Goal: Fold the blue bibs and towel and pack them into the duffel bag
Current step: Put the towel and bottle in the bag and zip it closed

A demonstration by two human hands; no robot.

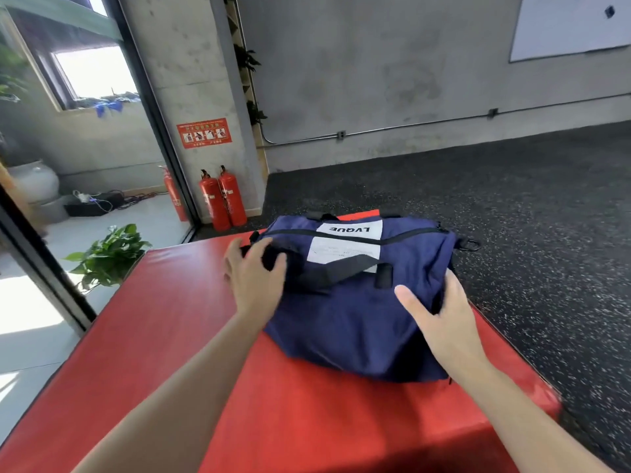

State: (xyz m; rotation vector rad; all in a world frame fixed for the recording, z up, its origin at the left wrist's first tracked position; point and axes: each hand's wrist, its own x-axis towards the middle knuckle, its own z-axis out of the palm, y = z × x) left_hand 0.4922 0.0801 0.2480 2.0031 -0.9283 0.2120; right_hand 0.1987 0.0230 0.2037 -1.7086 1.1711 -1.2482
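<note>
now the duffel bag lies between both hands, left hand and right hand spread on it.

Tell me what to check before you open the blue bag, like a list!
1. Duffel bag lying on the red mat: ok.
2. Zipper shut along the top: ok, needs opening first.
3. Left hand on the bag's left end by the black strap: ok.
4. Right hand on the bag's right side: ok.
5. Bibs and towel ready nearby: not ok, none in view.
6. Bag empty inside: cannot tell.
</note>
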